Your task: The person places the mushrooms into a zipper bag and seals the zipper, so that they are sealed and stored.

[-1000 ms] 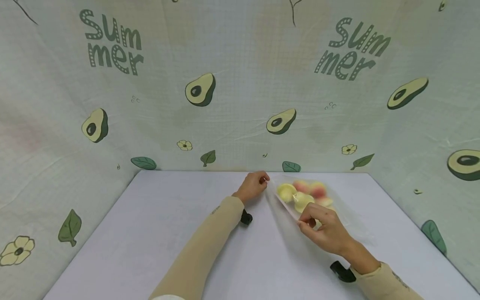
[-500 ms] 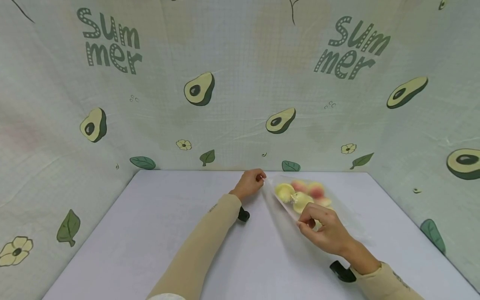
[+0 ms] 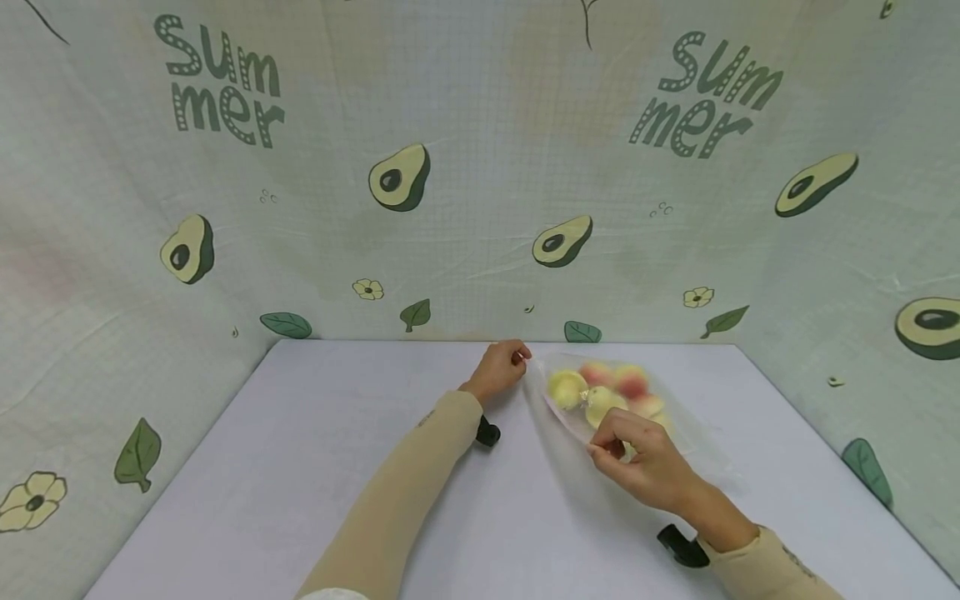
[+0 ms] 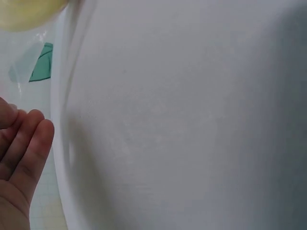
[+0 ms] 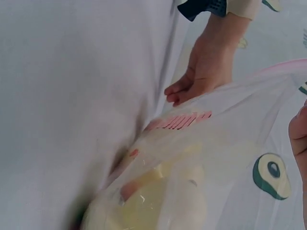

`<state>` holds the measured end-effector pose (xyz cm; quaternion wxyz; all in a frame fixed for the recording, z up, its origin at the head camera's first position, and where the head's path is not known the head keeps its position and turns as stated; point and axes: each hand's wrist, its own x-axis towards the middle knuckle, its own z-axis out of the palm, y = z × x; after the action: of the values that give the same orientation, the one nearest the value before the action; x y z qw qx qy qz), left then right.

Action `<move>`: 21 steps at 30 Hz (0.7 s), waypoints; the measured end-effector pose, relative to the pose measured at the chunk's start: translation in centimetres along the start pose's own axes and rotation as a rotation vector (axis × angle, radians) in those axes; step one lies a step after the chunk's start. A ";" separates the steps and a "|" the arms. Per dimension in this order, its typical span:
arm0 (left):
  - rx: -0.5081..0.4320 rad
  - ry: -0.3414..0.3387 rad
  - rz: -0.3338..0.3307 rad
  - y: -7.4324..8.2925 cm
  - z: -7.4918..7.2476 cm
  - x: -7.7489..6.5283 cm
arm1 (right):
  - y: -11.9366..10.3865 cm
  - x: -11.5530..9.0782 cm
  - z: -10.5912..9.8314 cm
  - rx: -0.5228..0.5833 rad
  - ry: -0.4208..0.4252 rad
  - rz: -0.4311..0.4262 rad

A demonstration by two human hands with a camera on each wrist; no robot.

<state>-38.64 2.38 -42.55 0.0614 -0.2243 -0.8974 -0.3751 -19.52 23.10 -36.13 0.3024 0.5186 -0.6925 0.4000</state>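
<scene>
A clear plastic bag [image 5: 230, 139] with red print and a pink strip along its mouth lies at the right back of the table. Inside are several round yellow fruits [image 3: 603, 405] and some red-blushed, peach-like fruits [image 3: 632, 382]. My left hand [image 3: 504, 367] pinches the far corner of the bag's mouth between thumb and fingers. The near end of the same edge is pinched by my right hand [image 3: 648, 462], which covers part of the fruit in the head view. The right wrist view shows the bag's film stretched upward between both hands.
The white table [image 3: 300, 483] is enclosed by a cloth backdrop [image 3: 465, 167] printed with avocados, leaves and lettering. The table's back edge runs just behind the left hand. A black wrist device [image 3: 487, 432] sits under the left wrist, another black device [image 3: 682, 546] under the right.
My left hand has shifted slightly left, still pinching the bag. My right hand has drawn a little left too. The fruit has slid slightly leftward, and the bag's edge between the hands curves more.
</scene>
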 end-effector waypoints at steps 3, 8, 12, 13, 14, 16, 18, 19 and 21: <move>-0.040 -0.022 -0.045 0.0 0.2 -0.2 | 0.2 -0.2 0.2 -0.010 -0.013 0.017; -0.174 -0.080 -0.132 0.3 0.4 -0.5 | 1.5 -1.7 0.5 -0.056 -0.039 0.083; -0.265 -0.108 -0.185 1.0 0.3 -0.6 | 2.3 -2.9 0.6 -0.091 -0.087 0.149; -0.281 -0.114 -0.195 1.1 0.3 -0.7 | 2.4 -3.1 0.7 -0.093 -0.098 0.160; -0.295 -0.120 -0.205 1.3 0.3 -0.7 | 2.5 -3.2 0.7 -0.092 -0.108 0.167; -0.305 -0.126 -0.215 1.5 0.3 -0.8 | 2.6 -3.3 0.8 -0.091 -0.121 0.172; -0.301 -0.130 -0.216 1.6 0.2 -0.8 | 2.7 -3.4 0.9 -0.086 -0.132 0.171; -0.293 -0.134 -0.212 1.7 0.2 -0.9 | 2.7 -3.4 0.9 -0.084 -0.139 0.174; -0.277 -0.143 -0.196 1.8 0.2 -1.1 | 2.6 -3.4 0.9 -0.088 -0.154 0.192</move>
<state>-36.83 3.24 -41.79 -0.0708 -0.1680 -0.8567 -0.4826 -21.09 24.31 -39.99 0.2313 0.4654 -0.7770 0.3552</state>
